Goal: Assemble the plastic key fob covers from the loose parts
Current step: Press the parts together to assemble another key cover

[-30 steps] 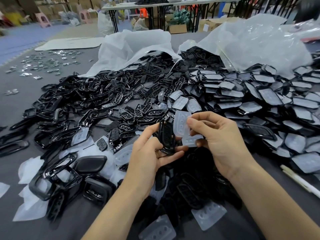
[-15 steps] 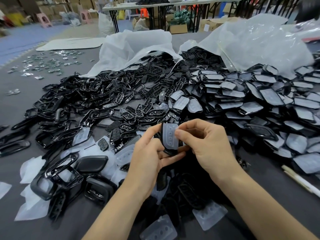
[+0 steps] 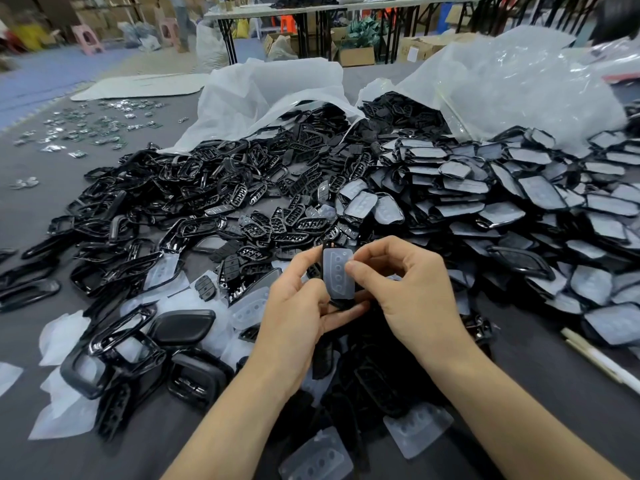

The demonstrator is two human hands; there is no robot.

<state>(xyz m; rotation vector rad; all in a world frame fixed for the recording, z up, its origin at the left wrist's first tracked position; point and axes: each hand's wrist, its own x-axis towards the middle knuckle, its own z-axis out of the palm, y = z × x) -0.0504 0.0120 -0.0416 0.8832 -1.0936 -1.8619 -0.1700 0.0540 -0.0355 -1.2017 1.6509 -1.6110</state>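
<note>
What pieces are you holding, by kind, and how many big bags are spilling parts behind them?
Translucent button pad: 1
Black shell: 1
White plastic bag: 1
Clear plastic bag: 1
Total: 4

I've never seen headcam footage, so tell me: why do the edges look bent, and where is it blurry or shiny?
Head view: the wide lens bows the edges; the far table legs lean. Head view: the distant room is soft, while the translucent button pad on the black shell is sharp. Head view: light glares off the clear plastic bag and glints on the glossy black frames.
</note>
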